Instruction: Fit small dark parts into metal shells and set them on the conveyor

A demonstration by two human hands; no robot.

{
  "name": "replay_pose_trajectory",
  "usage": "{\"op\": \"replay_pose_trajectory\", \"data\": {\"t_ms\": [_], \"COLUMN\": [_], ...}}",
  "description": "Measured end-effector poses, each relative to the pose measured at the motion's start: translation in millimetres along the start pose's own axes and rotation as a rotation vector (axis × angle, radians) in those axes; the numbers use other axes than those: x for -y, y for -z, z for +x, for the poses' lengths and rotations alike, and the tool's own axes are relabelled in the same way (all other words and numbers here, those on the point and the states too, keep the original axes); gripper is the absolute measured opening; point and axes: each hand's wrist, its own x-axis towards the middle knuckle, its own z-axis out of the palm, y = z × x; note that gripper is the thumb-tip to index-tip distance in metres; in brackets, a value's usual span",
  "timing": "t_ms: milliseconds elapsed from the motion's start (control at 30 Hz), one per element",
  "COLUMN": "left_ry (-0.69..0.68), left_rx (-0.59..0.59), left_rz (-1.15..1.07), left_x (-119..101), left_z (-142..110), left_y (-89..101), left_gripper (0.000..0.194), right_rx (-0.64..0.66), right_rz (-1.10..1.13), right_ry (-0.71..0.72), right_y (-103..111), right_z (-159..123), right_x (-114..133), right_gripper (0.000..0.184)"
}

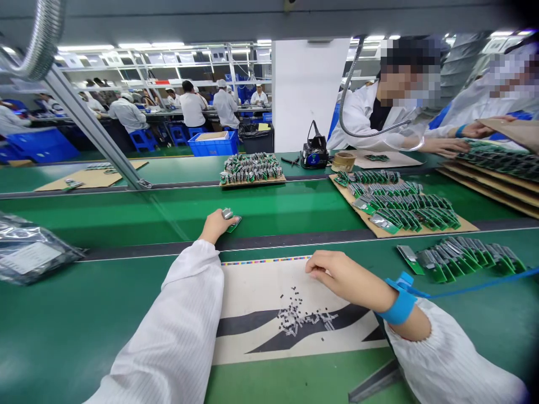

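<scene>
My left hand [215, 224] reaches out over the green conveyor belt [126, 216] and is closed on a small green circuit board [231, 220] with a metal part on it. My right hand [337, 274] rests on a white and grey printed sheet [261, 286] in front of me, fingers curled together near the sheet's top edge; whether they pinch anything is hidden. A scatter of tiny dark components [301, 317] lies on the sheet just below that hand. A blue wrist strap [402, 303] with a blue cord sits on my right wrist.
Rows of green boards [458, 258] lie to my right, more on a cardboard tray [400, 210] on the belt, and another tray [251, 168] beyond. A plastic bag [29, 249] lies at left. Two people in white coats work opposite at right; a soldering station [314, 152] stands there.
</scene>
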Motion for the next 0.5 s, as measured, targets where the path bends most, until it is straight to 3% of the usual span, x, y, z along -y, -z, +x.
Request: {"op": "replay_pose_trajectory", "data": {"t_ms": [233, 367, 500], "left_ry": [-0.039, -0.063, -0.092], "left_rx": [0.094, 0.142, 0.262], "left_rz": [0.057, -0.106, -0.301], "left_x": [-14.9, -36.8, -71.5], "left_z": [-7.9, -19.2, -48.7], "left_y": [-3.5, -2.2, -4.9], "left_gripper": [0.031, 0.028, 0.032], "right_rx": [-0.213, -0.247, -0.262], "right_rz": [0.081, 0.09, 0.092], "right_ry": [0.099, 0.093, 0.108], "right_y": [27.4, 37.9, 44.5], "right_z": [-13.7, -23.1, -33.0], "right_x": [11.8, 20.1, 27.4], "right_gripper": [0.017, 0.012, 0.011]}}
